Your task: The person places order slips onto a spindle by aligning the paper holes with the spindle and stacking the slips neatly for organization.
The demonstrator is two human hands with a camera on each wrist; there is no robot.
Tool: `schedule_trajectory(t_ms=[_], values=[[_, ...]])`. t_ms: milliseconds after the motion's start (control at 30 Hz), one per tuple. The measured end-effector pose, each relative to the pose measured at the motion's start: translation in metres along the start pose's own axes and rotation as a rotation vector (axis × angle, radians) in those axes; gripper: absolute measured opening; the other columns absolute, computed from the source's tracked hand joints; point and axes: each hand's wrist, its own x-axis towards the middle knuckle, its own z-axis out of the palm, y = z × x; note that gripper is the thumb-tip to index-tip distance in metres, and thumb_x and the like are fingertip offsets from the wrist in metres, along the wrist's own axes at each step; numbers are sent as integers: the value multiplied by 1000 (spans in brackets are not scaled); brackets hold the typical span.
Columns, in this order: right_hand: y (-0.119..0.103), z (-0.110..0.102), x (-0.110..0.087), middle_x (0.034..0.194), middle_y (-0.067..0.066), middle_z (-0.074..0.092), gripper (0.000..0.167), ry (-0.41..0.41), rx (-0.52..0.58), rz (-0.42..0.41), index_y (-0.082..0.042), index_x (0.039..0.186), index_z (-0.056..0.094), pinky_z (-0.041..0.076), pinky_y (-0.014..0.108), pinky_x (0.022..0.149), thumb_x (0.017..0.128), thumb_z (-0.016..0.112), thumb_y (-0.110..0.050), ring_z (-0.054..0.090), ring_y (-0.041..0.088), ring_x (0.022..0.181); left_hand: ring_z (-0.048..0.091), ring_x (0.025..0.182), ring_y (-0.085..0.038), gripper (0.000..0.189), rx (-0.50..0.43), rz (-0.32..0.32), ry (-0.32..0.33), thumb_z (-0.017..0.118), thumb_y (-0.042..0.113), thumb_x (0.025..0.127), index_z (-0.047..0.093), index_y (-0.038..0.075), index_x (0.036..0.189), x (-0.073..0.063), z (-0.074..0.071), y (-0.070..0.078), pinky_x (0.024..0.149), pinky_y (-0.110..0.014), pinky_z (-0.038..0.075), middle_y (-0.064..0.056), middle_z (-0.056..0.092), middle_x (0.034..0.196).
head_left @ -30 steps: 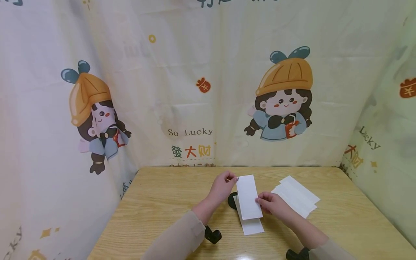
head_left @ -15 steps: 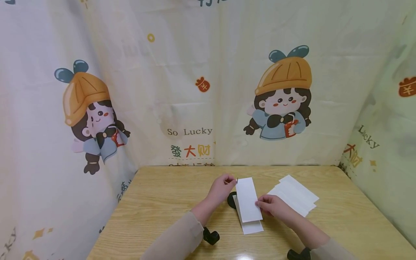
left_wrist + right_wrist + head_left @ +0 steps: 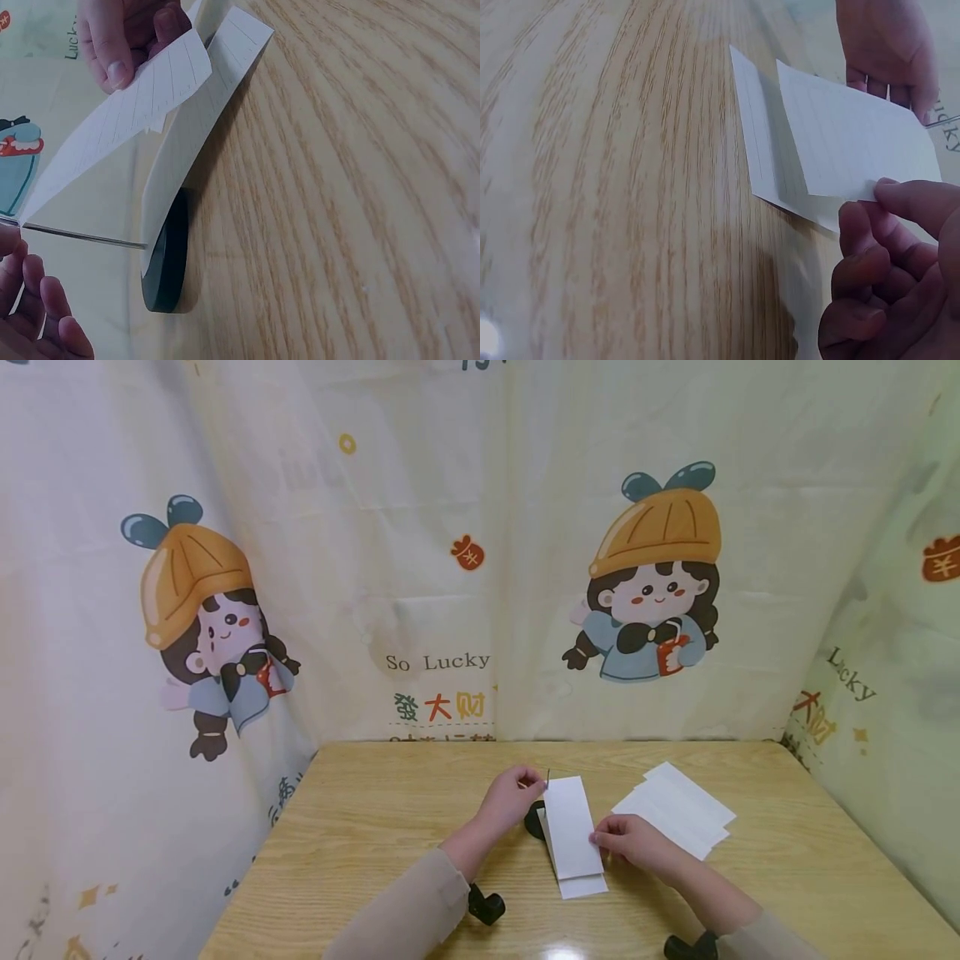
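Observation:
A metal spike (image 3: pixel 86 237) rises from a round black base (image 3: pixel 534 822) on the table. One white slip of paper (image 3: pixel 583 887) lies low on the spike, partly over the base. Above it, a second white slip (image 3: pixel 573 831) is pierced near its far left corner, and the spike's tip pokes out over it. My left hand (image 3: pixel 512 797) pinches that corner beside the spike. Between thumb and fingers, my right hand (image 3: pixel 636 843) holds the upper slip's right edge. Faint ruled lines show on the slips' undersides in the left wrist view.
Several more white slips (image 3: pixel 678 810) lie overlapped to the right, behind my right hand. Black wrist devices (image 3: pixel 487 906) sit at both sleeves. A printed curtain (image 3: pixel 420 568) hangs behind the wooden table (image 3: pixel 360 827).
The upper slip has slid down the spike, closer to the lower slip, and more of the tip shows above it. Both hands have lowered slightly with it.

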Motion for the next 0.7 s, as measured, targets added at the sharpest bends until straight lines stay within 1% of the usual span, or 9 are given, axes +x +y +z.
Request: schedule_trajectory(t_ms=[233, 500, 700], values=[[-2, -1, -2, 74, 4, 60, 23, -37, -32, -6, -4, 88, 64, 36, 23, 51, 97, 64, -25, 44, 14, 58, 53, 78, -11, 9, 64, 22, -13, 68, 24, 94, 68, 17, 88, 2, 1, -7, 67, -29, 45, 7, 61, 83], [-1, -1, -2, 72, 2, 60, 21, -40, -78, -9, -5, 84, 65, 38, 24, 53, 96, 66, -23, 45, 14, 59, 53, 78, -11, 10, 105, -7, -47, 68, 26, 94, 66, 18, 87, 1, 1, -12, 68, -29, 45, 7, 61, 86], [0, -1, -2, 69, 1, 60, 21, -47, -104, 9, -6, 82, 66, 37, 23, 52, 94, 67, -23, 45, 13, 59, 53, 77, -11, 10, 128, -31, -67, 68, 26, 95, 66, 18, 89, 2, 2, -17, 69, -30, 45, 8, 61, 86]])
